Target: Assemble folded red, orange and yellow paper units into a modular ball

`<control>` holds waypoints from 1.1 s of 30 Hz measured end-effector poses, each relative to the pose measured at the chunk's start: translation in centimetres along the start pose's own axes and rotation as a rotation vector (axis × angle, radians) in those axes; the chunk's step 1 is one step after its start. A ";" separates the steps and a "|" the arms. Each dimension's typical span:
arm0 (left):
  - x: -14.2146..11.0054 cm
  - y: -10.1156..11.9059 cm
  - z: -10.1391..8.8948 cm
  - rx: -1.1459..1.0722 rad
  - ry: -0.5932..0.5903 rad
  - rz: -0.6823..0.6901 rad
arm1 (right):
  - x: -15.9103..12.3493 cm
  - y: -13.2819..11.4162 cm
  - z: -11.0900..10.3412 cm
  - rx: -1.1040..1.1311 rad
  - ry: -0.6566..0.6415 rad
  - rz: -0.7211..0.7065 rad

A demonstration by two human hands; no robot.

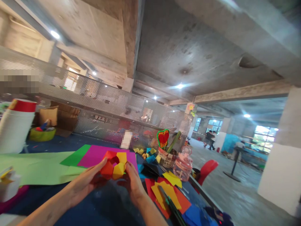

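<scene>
Both my hands hold a folded paper ring (113,164) of red, orange and yellow segments above a dark blue table (108,204). My left hand (88,180) grips its left side, thumb stretched along the red part. On the right side, my right hand (133,182) pinches the yellow part, fingers curled. Behind the ring lie a magenta sheet (98,153), a dark green sheet (75,156) and a large light green sheet (35,168).
Red and yellow paper squares (168,193) lie at the right with a dark pen-like tool. A pink glass jar (183,164), a basket holding a red heart (163,138), small folded paper pieces (148,152) and stacked paper cups (16,125) stand about. People walk far right.
</scene>
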State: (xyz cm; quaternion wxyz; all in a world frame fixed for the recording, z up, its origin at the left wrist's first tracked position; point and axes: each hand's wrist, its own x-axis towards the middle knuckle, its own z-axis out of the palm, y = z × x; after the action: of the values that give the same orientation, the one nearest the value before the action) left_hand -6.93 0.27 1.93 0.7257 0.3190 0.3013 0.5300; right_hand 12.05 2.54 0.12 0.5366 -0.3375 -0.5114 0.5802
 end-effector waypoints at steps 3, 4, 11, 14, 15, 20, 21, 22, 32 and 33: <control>-0.1 0.2 0.2 -0.045 -0.010 -0.040 | 0.0 -0.4 0.2 0.028 0.002 0.009; -0.1 0.3 0.3 -0.056 -0.013 -0.051 | 0.0 -0.4 0.2 0.033 0.011 0.009; 0.0 0.2 0.1 -0.084 0.005 -0.095 | 0.2 -0.2 -0.1 0.020 0.148 -0.009; 0.2 0.1 -0.1 -0.086 0.023 -0.096 | 0.4 -0.1 -0.4 -0.017 0.222 -0.035; 0.3 0.0 -0.2 -0.085 0.030 -0.097 | 0.5 0.0 -0.5 -0.032 0.241 -0.043; 0.4 0.1 0.1 -0.087 0.082 -0.096 | 0.9 -0.1 -0.5 -0.089 0.286 -0.082; 0.4 0.1 0.1 -0.088 0.091 -0.094 | 1.0 -0.2 -0.4 -0.098 0.290 -0.089; 0.4 0.1 0.1 -0.090 0.097 -0.090 | 1.0 -0.2 -0.4 -0.108 0.296 -0.098; 0.4 0.1 0.3 -0.102 0.099 -0.091 | 0.9 -0.2 -0.8 -0.228 0.381 -0.222; 0.3 0.1 0.4 -0.103 0.101 -0.095 | 0.9 -0.2 -0.9 -0.235 0.378 -0.230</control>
State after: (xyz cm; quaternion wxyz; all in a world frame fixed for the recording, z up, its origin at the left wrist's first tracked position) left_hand -6.62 0.54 2.27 0.7493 0.2396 0.3244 0.5253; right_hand 12.75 3.64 0.24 0.6420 -0.4398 -0.5010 0.3786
